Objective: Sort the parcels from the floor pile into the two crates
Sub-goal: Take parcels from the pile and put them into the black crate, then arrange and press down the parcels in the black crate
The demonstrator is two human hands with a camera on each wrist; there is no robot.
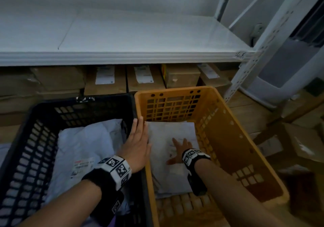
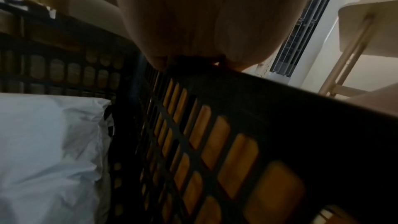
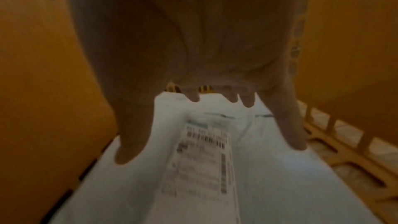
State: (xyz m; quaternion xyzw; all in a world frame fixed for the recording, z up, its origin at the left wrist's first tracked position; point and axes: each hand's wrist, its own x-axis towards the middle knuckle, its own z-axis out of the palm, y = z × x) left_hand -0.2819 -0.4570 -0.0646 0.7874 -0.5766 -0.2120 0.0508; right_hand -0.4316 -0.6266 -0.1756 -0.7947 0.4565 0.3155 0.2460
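Two crates stand side by side: a black crate point(image 1: 43, 114) on the left and an orange crate point(image 1: 233, 132) on the right. A white poly-bag parcel point(image 1: 82, 149) with a label lies in the black crate point(image 2: 237, 91), and shows as a white parcel point(image 2: 43, 151) in the left wrist view. Another white labelled parcel point(image 1: 168, 174) lies flat in the orange crate point(image 3: 38, 74). My left hand point(image 1: 138, 144) rests open, fingers straight, on the rims between the crates. My right hand point(image 1: 180, 149) lies open with spread fingers on the orange crate's parcel point(image 3: 269, 185).
A white shelf board point(image 1: 122, 39) runs above and behind the crates, with cardboard boxes point(image 1: 145, 79) stacked beneath it. A white perforated shelf upright point(image 1: 245, 69) stands at the right. More cardboard boxes point(image 1: 298, 142) sit on the wooden floor right of the orange crate.
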